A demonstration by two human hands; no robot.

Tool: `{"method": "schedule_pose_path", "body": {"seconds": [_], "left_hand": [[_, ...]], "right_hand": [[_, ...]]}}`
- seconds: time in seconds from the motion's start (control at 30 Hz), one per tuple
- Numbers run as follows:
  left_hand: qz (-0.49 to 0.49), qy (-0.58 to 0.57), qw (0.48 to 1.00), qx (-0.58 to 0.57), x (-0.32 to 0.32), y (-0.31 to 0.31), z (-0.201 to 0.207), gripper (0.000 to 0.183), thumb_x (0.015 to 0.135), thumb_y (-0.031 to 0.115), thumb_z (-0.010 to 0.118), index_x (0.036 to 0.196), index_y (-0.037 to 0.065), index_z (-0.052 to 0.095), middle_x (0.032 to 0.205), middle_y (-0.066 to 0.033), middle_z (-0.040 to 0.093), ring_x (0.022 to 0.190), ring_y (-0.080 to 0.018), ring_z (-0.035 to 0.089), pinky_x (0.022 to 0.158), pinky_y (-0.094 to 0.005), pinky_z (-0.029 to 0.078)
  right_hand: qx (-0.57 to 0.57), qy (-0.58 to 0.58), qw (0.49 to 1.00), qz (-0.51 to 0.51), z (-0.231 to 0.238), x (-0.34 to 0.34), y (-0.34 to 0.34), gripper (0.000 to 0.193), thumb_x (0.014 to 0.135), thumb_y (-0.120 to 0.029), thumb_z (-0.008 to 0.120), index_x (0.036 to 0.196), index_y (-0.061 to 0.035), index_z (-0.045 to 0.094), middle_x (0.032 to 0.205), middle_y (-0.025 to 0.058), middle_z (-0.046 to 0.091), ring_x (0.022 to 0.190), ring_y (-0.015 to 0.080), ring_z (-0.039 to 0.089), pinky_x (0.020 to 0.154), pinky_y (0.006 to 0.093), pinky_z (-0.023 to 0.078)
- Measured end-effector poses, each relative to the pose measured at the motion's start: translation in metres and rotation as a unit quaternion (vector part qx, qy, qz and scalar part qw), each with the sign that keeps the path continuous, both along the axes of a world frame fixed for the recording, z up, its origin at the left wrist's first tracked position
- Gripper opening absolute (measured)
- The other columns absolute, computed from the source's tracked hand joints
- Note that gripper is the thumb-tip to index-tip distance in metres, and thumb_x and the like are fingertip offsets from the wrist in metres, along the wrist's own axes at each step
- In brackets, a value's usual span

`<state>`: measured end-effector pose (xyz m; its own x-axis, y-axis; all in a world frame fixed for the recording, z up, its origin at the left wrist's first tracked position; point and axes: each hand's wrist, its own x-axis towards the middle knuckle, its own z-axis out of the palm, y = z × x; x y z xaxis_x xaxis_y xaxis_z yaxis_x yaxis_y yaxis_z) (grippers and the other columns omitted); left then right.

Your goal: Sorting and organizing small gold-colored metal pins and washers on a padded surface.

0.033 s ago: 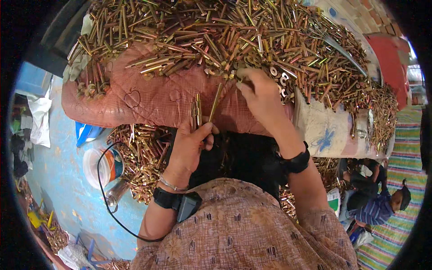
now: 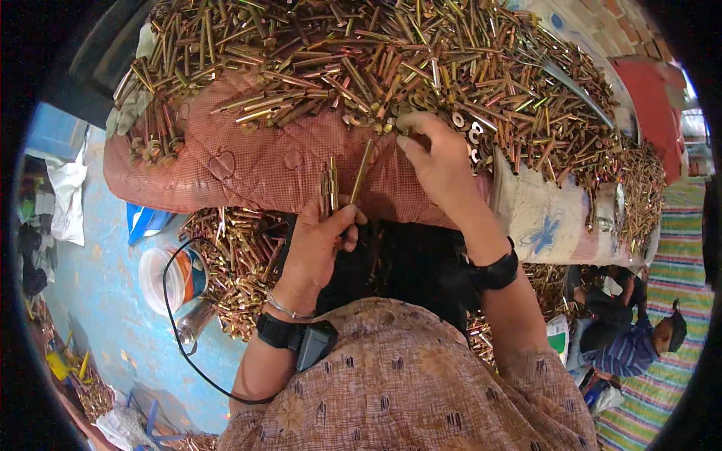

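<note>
My left hand [image 2: 320,234] is closed round several brass-coloured metal bolts [image 2: 329,184], held upright in a bunch. One longer bolt [image 2: 362,171] leans to the right between its thumb and fingers. My right hand [image 2: 442,161] is at the near edge of the heap, its thumb and forefinger bent together beside small nuts and washers. What lies between those fingertips is too small to make out. Shiny washers [image 2: 475,134] lie just right of this hand. Beyond both hands spreads a large heap of loose bolts [image 2: 361,52].
A quilted reddish cushion [image 2: 263,169] supports the near side of the heap; a pale cloth [image 2: 530,207] hangs at right. More bolts [image 2: 244,274] lie on the floor beside a plastic tub [image 2: 162,279]. A black cable [image 2: 180,338] runs to my left wrist. Another person [image 2: 628,346] sits far right.
</note>
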<state>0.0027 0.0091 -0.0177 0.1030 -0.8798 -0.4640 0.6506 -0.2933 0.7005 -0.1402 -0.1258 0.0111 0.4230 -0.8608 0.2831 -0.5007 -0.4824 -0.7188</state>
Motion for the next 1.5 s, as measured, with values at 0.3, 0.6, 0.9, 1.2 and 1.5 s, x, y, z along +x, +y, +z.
{"method": "schedule_pose_path", "body": {"seconds": [0.3,0.6,0.9,1.2,1.5], "left_hand": [[-0.029,-0.012,0.999,-0.008,0.002,-0.001,0.003,0.012,0.084,0.010,0.056,0.092,0.005,0.050,0.073,-0.0049,0.058,0.055,-0.0086,0.050,0.045,-0.0203,0.039],[-0.044,-0.004,0.999,0.003,0.005,-0.002,0.005,0.015,0.084,0.012,0.057,0.095,0.006,0.049,0.073,-0.0049,0.057,0.054,-0.0094,0.049,0.043,-0.0202,0.038],[-0.030,0.063,0.997,0.024,0.006,-0.002,0.011,0.011,0.083,0.007,0.056,0.091,0.002,0.050,0.070,-0.0067,0.056,0.051,-0.0096,0.049,0.042,-0.0214,0.039],[-0.032,-0.033,0.999,0.024,0.005,-0.003,0.005,0.013,0.082,0.007,0.056,0.092,0.002,0.050,0.067,-0.0060,0.056,0.050,-0.0100,0.049,0.042,-0.0218,0.039],[0.002,-0.027,1.000,0.003,0.007,-0.004,0.001,0.010,0.082,0.007,0.056,0.088,0.001,0.051,0.068,-0.0062,0.057,0.052,-0.0097,0.050,0.043,-0.0219,0.041]], "right_hand": [[0.165,-0.074,0.982,0.047,-0.010,0.013,0.007,0.013,0.079,0.002,0.055,0.092,0.0006,0.056,0.084,0.0048,0.058,0.067,0.0096,0.054,0.059,0.0227,0.044],[0.198,-0.149,0.969,-0.011,-0.001,0.022,0.020,0.010,0.082,0.001,0.052,0.092,0.0021,0.054,0.081,0.0052,0.058,0.069,0.0109,0.056,0.063,0.0235,0.047],[-0.055,-0.025,0.998,0.027,-0.009,0.016,0.023,0.017,0.074,0.002,0.056,0.091,-0.0023,0.053,0.084,0.0149,0.057,0.075,0.0331,0.058,0.064,0.0345,0.047],[-0.149,0.110,0.983,0.014,-0.003,0.023,0.032,0.015,0.076,0.003,0.053,0.090,-0.0024,0.052,0.079,0.0169,0.056,0.071,0.0372,0.055,0.062,0.0375,0.046],[-0.147,0.006,0.987,0.067,0.006,0.037,0.001,0.007,0.075,-0.002,0.054,0.081,-0.0019,0.050,0.072,0.0185,0.052,0.070,0.0373,0.054,0.062,0.0427,0.045]]}}
